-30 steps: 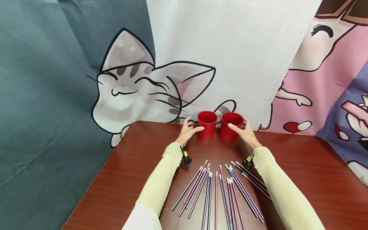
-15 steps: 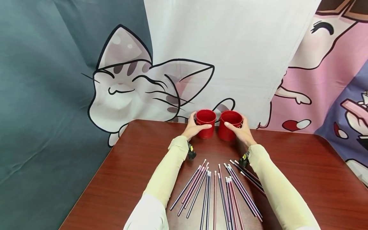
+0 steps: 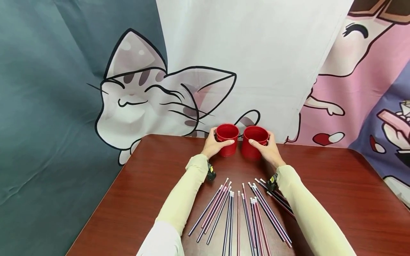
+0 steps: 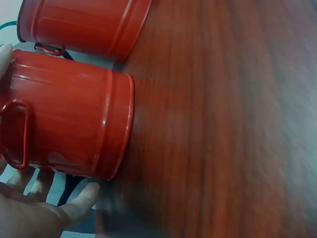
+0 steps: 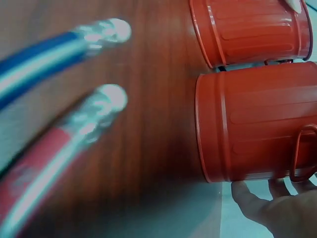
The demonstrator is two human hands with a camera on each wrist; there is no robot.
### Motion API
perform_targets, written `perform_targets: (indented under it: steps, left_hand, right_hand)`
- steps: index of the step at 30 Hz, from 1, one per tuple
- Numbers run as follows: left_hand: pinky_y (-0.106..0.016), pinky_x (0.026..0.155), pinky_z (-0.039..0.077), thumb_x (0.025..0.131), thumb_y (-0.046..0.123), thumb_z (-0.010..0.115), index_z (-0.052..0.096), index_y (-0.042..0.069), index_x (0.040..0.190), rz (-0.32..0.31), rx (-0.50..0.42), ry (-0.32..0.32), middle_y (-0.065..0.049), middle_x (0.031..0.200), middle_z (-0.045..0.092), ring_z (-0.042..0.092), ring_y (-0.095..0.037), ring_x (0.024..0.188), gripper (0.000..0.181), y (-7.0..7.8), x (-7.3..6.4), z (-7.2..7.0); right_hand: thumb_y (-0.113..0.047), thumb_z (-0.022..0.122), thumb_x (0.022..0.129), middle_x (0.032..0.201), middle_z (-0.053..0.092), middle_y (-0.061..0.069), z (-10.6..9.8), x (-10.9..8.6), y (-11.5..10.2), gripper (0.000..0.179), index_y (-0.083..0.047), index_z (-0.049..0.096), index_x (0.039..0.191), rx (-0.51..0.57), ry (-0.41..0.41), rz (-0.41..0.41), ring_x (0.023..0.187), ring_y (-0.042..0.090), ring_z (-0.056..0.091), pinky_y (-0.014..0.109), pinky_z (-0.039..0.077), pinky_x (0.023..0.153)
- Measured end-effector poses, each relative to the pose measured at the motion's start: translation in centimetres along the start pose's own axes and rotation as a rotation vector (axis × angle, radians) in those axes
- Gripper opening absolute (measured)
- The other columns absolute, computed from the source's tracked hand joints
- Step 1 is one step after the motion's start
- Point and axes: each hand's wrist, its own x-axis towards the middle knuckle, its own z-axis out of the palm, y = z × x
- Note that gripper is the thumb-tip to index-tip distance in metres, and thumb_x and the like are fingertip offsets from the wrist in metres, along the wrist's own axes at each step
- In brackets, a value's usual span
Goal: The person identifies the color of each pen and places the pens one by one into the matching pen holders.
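Observation:
Two small red metal buckets with wire side handles stand upright side by side at the back of the table. My left hand grips the left bucket, thumb across its front and fingers round its outer side. On the right bucket, my right hand has a similar hold from the right, its thumb near the front rim. In the left wrist view, fingers lie along the far side of the bucket. The right wrist view has fingers against the side of the other bucket.
Many metallic pencils in red, pink and dark blue lie fanned out between my forearms, white eraser ends toward the buckets. More dark pencils lie partly under my right forearm. A cartoon-printed cloth hangs behind the brown table.
My left hand has moved right and closed round the left bucket, its thumb now across the front. My right hand stays at the right bucket. The head view has shifted slightly.

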Motion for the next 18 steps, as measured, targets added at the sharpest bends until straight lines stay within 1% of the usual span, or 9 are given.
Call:
perform_targets:
  steps: [5, 8, 13, 18]
  left_hand:
    - [-0.034, 0.09, 0.045, 0.065, 0.049, 0.078, 0.034, 0.026, 0.137, 0.05, 0.05, -0.022, 0.004, 0.129, 0.046, 0.042, -0.014, 0.116, 0.087, -0.4, -1.3, -0.8]
    - [-0.034, 0.088, 0.046, 0.064, 0.052, 0.077, 0.034, 0.027, 0.138, 0.056, 0.079, -0.036, 0.004, 0.129, 0.045, 0.042, -0.015, 0.116, 0.089, -0.8, -2.3, -1.2]
    - [-0.034, 0.085, 0.049, 0.066, 0.047, 0.078, 0.034, 0.026, 0.137, 0.068, 0.037, -0.051, 0.003, 0.129, 0.045, 0.043, -0.018, 0.115, 0.086, -1.0, -4.4, -2.1]
    - [-0.033, 0.081, 0.051, 0.066, 0.046, 0.078, 0.032, 0.027, 0.138, 0.055, 0.019, -0.062, 0.003, 0.129, 0.044, 0.044, -0.019, 0.114, 0.087, -0.8, -6.1, -2.7]
  right_hand:
    - [-0.053, 0.069, 0.072, 0.136, 0.037, 0.006, -0.2, -1.3, -0.1, 0.092, -0.019, 0.018, 0.142, -0.034, -0.011, 0.012, 0.119, 0.025, 0.037, 0.045, 0.04, 0.095]
    - [-0.056, 0.068, 0.072, 0.136, 0.036, 0.006, -0.5, -2.3, -0.1, 0.093, -0.02, 0.017, 0.142, -0.078, -0.018, 0.025, 0.119, 0.025, 0.036, 0.045, 0.04, 0.094]
    - [-0.056, 0.067, 0.074, 0.137, 0.036, 0.008, -0.8, -4.1, -0.3, 0.093, -0.019, 0.016, 0.143, -0.122, -0.041, 0.019, 0.12, 0.028, 0.036, 0.048, 0.041, 0.093]
    - [-0.053, 0.067, 0.075, 0.134, 0.037, 0.01, -1.2, -5.8, -0.7, 0.09, -0.018, 0.017, 0.142, -0.148, -0.038, 0.002, 0.119, 0.03, 0.037, 0.048, 0.042, 0.09]
